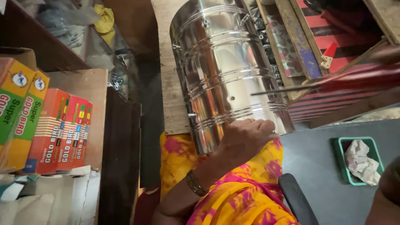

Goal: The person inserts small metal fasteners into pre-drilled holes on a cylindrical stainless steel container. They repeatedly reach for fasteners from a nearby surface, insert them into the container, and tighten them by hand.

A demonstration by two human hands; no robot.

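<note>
Nearest us, the yellow and pink cloth (233, 196) covers our lap, with a black armrest (296, 200) just beside it. Our left hand (246, 137) lies on the near end of the drum (225, 62), its grip clenched over the ribbed rim, fingers curled onto the shiny wall. The drum lies on its side, near end on our lap, the rest running away from us along a wooden board (168, 83). From the right a tool (358, 77) with a red handle comes in almost level, its thin shaft aimed at the drum's lower wall. The tip stands just clear of the steel, near a small dark dot (232, 98). Our right hand (385, 54) is a blur at the frame's edge above the handle, and we cannot tell how its grip sits. We judge the step in hand to be steadying the drum while the tip is lined up. The next move calls for a firm left hand so the round body does not roll, and a careful approach, since the tip could skate on polished metal. To the left stand orange and green boxes (58, 129); to the right, on the grey floor, is a green tray (337, 160) of crumpled paper; beyond the drum are painted wooden frames (300, 46).
</note>
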